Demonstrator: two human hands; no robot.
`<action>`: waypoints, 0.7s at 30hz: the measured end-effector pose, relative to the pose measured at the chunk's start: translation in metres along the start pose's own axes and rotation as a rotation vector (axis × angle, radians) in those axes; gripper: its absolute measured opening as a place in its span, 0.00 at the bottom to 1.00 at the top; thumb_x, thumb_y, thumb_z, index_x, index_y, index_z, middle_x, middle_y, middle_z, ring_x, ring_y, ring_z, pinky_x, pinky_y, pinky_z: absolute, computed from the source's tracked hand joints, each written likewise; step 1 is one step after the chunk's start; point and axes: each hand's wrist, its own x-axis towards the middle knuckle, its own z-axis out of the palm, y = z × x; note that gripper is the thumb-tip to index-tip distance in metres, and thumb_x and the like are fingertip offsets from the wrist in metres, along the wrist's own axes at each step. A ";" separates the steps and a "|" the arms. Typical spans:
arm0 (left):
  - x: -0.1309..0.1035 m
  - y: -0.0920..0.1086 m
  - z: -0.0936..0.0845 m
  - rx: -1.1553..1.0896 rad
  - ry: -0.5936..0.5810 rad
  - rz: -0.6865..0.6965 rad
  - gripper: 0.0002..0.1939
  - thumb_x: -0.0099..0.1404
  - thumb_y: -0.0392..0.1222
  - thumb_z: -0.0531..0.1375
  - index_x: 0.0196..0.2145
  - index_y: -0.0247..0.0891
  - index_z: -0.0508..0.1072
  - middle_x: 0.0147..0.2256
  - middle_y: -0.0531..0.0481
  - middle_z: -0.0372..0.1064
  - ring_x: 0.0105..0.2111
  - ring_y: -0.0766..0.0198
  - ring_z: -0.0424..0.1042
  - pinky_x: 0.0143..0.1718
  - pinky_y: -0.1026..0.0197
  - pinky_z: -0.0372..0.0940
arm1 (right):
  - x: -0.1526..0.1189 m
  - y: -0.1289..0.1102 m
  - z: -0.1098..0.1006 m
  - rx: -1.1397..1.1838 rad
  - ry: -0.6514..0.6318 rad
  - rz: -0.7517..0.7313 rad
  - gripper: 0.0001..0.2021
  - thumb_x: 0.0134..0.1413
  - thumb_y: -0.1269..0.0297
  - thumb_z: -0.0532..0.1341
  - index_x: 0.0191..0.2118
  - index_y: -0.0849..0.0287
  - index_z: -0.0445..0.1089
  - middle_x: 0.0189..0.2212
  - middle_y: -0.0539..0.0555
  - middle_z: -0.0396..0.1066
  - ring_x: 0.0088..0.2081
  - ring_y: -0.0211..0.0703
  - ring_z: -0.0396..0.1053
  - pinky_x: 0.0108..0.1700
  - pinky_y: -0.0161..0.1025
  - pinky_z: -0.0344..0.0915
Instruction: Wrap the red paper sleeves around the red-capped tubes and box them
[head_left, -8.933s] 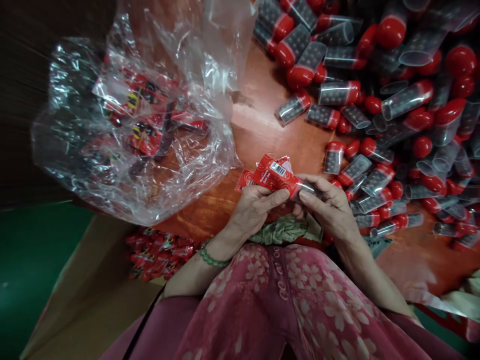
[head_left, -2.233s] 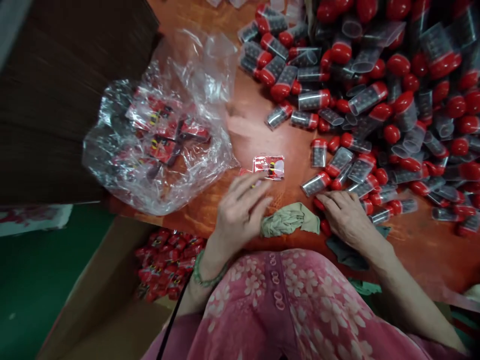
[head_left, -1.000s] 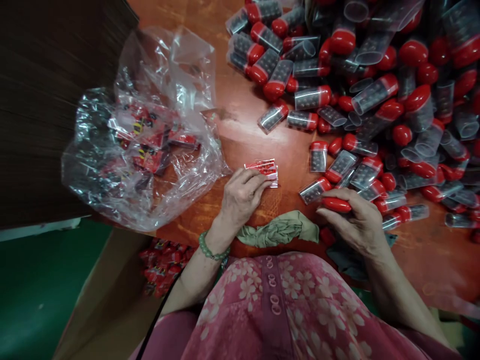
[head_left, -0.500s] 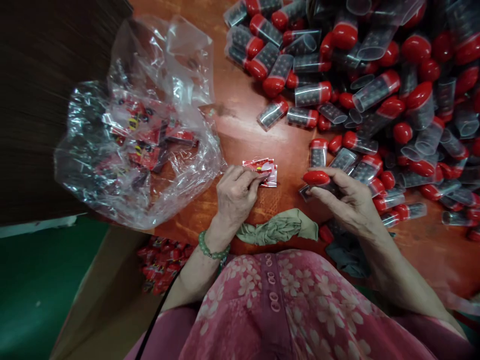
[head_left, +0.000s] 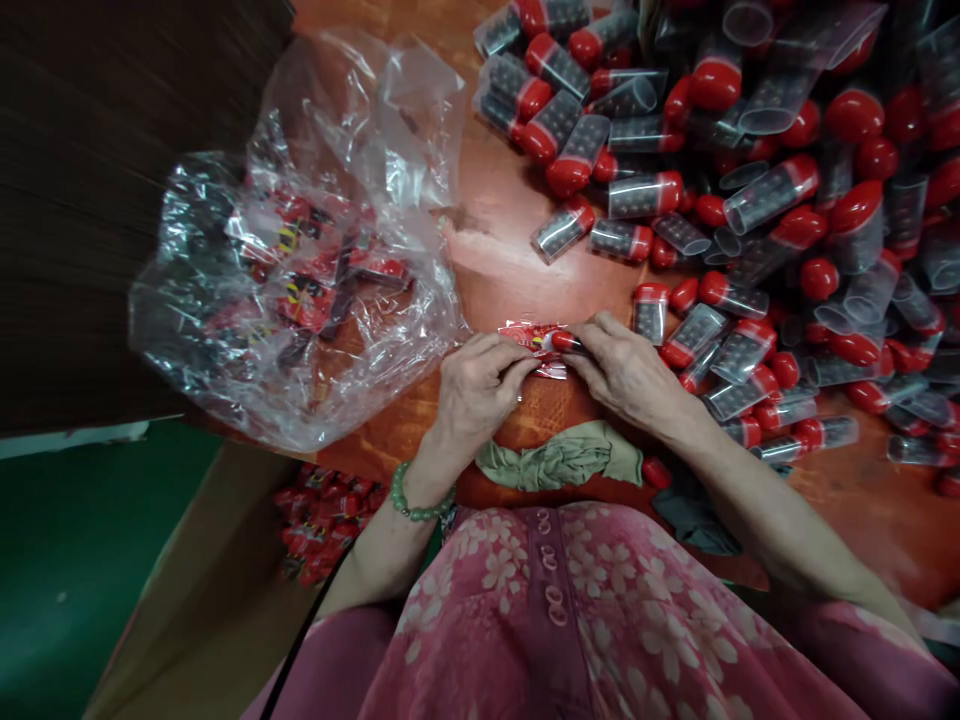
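Note:
In the head view, my left hand (head_left: 480, 385) is closed in a pinch at the edge of a small red printed plastic packet (head_left: 520, 332) lying on the table. My right hand (head_left: 626, 368) grips a red-capped clear tube (head_left: 565, 342), its red end pointing left at the packet. My fingers cover most of the tube's body. The red end overlaps the packet; whether it is inside the packet's mouth I cannot tell. A crumpled green cloth (head_left: 559, 458) lies just below both hands.
A big heap of red-capped clear tubes (head_left: 645, 195) covers the right side. On the left lies a clear plastic bag (head_left: 300, 390) with red packets in it. A box (head_left: 202, 560) below the table edge holds red packets (head_left: 322, 520). A dark cloth (head_left: 697, 515) lies near my right forearm.
My right hand has moved left with the red-capped tube, from beside the heap to the packet at my left fingertips. My left hand stays at the packet. The view has shifted slightly.

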 end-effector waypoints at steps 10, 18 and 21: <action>-0.007 0.023 -0.026 -0.153 0.110 0.133 0.06 0.58 0.39 0.70 0.32 0.35 0.79 0.31 0.50 0.78 0.29 0.70 0.75 0.32 0.68 0.70 | -0.033 -0.015 -0.048 0.425 0.220 -0.135 0.10 0.59 0.63 0.65 0.46 0.55 0.76 0.36 0.52 0.77 0.37 0.41 0.73 0.40 0.38 0.69; -0.019 0.033 -0.030 -0.191 0.041 0.208 0.06 0.62 0.40 0.67 0.36 0.36 0.78 0.32 0.50 0.76 0.32 0.69 0.74 0.35 0.67 0.71 | -0.039 -0.028 -0.050 0.291 -0.030 -0.225 0.14 0.65 0.64 0.60 0.54 0.54 0.73 0.36 0.53 0.73 0.36 0.39 0.72 0.38 0.35 0.67; -0.022 0.033 -0.029 -0.153 0.007 0.248 0.05 0.63 0.38 0.66 0.36 0.34 0.77 0.31 0.49 0.75 0.31 0.68 0.73 0.36 0.66 0.71 | -0.040 -0.031 -0.052 0.156 -0.118 -0.218 0.15 0.67 0.63 0.57 0.55 0.55 0.72 0.33 0.53 0.69 0.32 0.39 0.69 0.34 0.35 0.64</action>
